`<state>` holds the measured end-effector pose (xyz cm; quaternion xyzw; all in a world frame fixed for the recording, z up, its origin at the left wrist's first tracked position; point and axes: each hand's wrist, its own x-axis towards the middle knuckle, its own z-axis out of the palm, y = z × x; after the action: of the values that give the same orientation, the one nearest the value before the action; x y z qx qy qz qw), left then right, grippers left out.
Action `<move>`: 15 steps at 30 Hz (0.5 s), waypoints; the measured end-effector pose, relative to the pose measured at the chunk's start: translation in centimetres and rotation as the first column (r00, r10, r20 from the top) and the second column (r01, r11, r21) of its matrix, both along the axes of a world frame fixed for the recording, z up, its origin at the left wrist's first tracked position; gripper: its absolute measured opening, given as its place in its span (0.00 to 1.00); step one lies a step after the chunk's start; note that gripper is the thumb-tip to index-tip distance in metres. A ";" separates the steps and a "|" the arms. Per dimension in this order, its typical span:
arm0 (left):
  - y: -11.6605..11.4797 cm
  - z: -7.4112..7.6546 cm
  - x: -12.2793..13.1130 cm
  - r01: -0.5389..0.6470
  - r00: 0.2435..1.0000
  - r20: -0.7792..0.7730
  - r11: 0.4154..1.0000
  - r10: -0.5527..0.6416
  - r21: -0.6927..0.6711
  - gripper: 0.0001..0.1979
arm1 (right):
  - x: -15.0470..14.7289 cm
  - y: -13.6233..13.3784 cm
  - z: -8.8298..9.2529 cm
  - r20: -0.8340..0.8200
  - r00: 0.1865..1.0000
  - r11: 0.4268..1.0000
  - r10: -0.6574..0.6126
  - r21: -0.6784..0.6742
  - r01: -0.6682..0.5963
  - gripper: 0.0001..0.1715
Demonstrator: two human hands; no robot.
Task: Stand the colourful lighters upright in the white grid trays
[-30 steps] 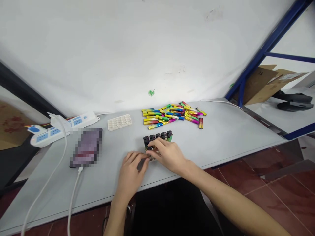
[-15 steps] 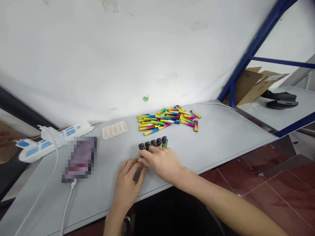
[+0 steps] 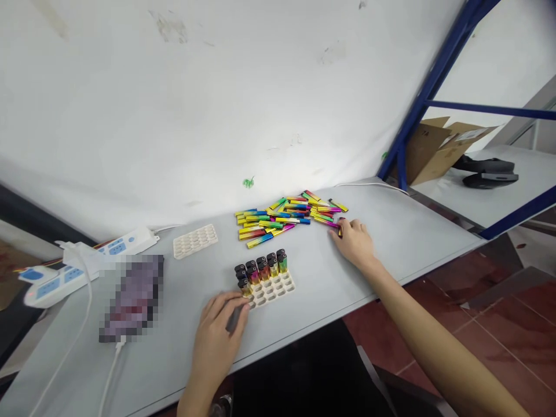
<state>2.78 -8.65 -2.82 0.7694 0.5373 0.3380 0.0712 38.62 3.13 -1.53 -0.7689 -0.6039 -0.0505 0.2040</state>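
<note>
My left hand (image 3: 219,327) grips the near left corner of a cream tray (image 3: 283,288) between thumb and fingers. Rows of holes cover this tray. Several black-topped lighters (image 3: 264,271), with clear coloured bodies, stand upright in its back and left holes. Over to the right, my right hand (image 3: 357,242) has its fingers closed around a shiny red-and-yellow lighter sleeve (image 3: 341,227), mostly hidden by them. Just left of that hand lies a loose pile of metallic lighter sleeves (image 3: 278,215) in yellow, blue, green, red and purple.
Another cream tray (image 3: 195,241) lies at the back left. A power strip (image 3: 91,260) with cables and a blurred phone-like device (image 3: 132,298) are on the left. Blue metal posts (image 3: 402,165), a cardboard box (image 3: 434,147) and a black object (image 3: 490,172) are at the right.
My right hand has left the lighters at the tray and moved right, onto the sleeve at the pile's right end. The left hand stays by the tray's corner. The view has shifted slightly.
</note>
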 end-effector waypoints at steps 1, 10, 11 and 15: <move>0.0 -0.1 0.0 0.002 1.000 0.001 1.000 -0.002 0.003 0.06 | 0.6 -0.3 -0.8 0.006 1.000 1.000 -0.002 0.024 0.002 0.19; 0.0 0.0 -0.2 -0.022 1.000 0.003 1.000 0.022 -0.014 0.07 | 0.5 -2.0 -1.7 -0.074 0.994 0.993 0.077 0.093 -0.070 0.09; 0.0 0.0 -0.2 -0.022 1.000 0.001 1.000 0.022 -0.020 0.07 | 0.5 -2.1 -1.6 -0.086 0.992 0.990 0.092 0.115 -0.082 0.08; 0.0 0.2 -0.2 -0.007 1.000 -0.011 0.999 0.007 -0.034 0.08 | 0.7 -2.3 -1.3 -0.240 0.946 0.939 0.219 0.315 -0.137 0.08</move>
<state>2.62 -8.66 -2.61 0.7680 0.5460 0.3250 0.0805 39.31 0.81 -2.79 -0.6711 -0.6235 -0.0152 0.4008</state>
